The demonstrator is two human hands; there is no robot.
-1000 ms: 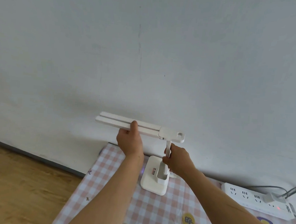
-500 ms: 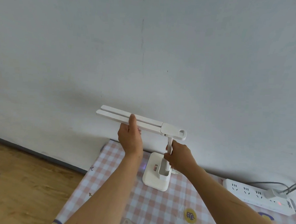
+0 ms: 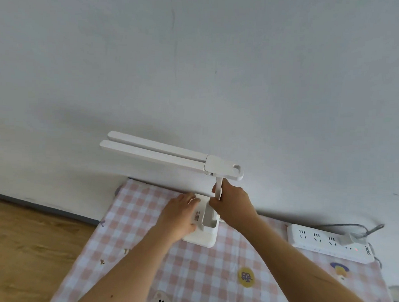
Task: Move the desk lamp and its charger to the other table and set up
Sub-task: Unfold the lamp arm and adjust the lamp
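A white desk lamp (image 3: 161,152) stands near the back edge of a table with a pink checked cloth (image 3: 187,270). Its two-bar head reaches out level to the left. My right hand (image 3: 234,204) grips the lamp's thin upright stem just above the base. My left hand (image 3: 181,215) lies on the left side of the square base (image 3: 204,237), fingers spread against it. A white charger plug (image 3: 351,238) sits in the power strip (image 3: 327,243) at the right, with a grey cable running off behind it.
A plain white wall rises right behind the table. Wooden floor (image 3: 15,245) shows to the left, beyond the table's left edge. A round yellow sticker pattern (image 3: 245,277) marks the cloth in front.
My left hand has let go of the lamp head and dropped down onto the base. My right hand stays on the stem. The lamp head sits level.
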